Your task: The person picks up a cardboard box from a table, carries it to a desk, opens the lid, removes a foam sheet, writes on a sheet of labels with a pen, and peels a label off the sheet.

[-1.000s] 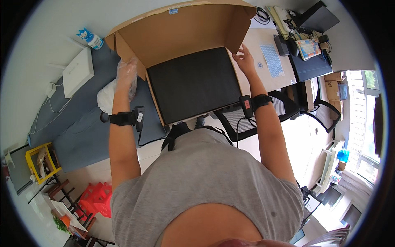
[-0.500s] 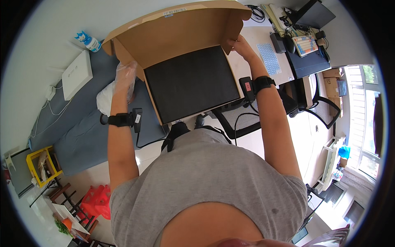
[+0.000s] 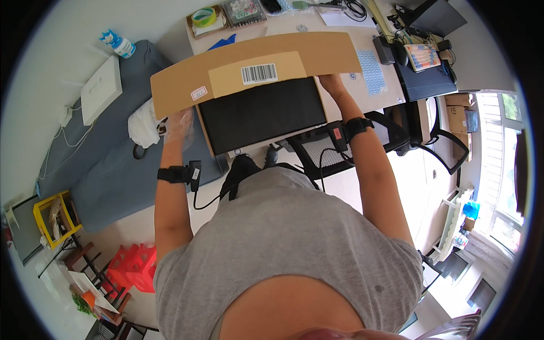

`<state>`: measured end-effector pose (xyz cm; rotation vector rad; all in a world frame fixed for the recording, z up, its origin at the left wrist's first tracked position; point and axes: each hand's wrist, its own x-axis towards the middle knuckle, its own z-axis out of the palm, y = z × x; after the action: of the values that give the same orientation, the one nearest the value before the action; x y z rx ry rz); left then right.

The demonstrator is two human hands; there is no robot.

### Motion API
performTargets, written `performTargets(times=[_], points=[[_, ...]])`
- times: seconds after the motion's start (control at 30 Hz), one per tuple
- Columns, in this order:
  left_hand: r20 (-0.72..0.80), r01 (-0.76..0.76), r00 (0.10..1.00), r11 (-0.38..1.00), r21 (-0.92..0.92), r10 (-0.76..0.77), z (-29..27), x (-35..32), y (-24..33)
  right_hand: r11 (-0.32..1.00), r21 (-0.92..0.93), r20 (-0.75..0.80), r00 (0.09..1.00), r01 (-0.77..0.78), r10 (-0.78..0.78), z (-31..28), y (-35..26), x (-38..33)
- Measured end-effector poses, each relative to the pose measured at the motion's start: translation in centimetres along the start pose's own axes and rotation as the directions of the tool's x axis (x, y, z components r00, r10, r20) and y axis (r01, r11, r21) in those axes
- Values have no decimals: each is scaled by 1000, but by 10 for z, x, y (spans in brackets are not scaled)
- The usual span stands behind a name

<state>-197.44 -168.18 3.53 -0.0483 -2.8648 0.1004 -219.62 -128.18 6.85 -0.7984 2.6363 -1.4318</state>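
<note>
A brown cardboard box is in front of me, its hinged lid tilted down over the far part. A flat black panel fills the inside. My left hand grips the box at its left side, below the lid's edge; clear crinkled plastic covers or hangs about it, blurring the fingers. At the right side, my right hand holds the box by the lid's side, its fingertips hidden under the lid.
Behind the box is a desk with a tape roll, a blue sheet and books. A grey couch at left bears a white box and a white bag. A mesh chair stands near right.
The lid has swung down toward me, so its outer face now shows and covers the panel's far part. Both hands moved with it, the left one lower. More of the desk is visible.
</note>
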Motion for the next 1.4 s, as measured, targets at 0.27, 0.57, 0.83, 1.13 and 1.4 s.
performTargets(times=[0.27,0.57,0.83,1.13,1.4], points=[[-347,-3,908,825,-565,-235,-30,38,51,839,-535,98,994,98,-54,-4,46,-27],[-10,46,999,996,-82,-47,-18,22,31,964,-227,81,983,-141,163,-20,46,-12],[112,141,988,933,-331,-109,-14,26,31,802,-549,20,963,236,-270,-12,39,-29],[-274,-29,959,937,-349,-73,-47,-3,62,841,-498,28,973,213,-229,-21,34,-61],[-61,94,976,654,-751,-211,-80,-34,69,998,68,91,996,-17,11,-63,-18,-101]])
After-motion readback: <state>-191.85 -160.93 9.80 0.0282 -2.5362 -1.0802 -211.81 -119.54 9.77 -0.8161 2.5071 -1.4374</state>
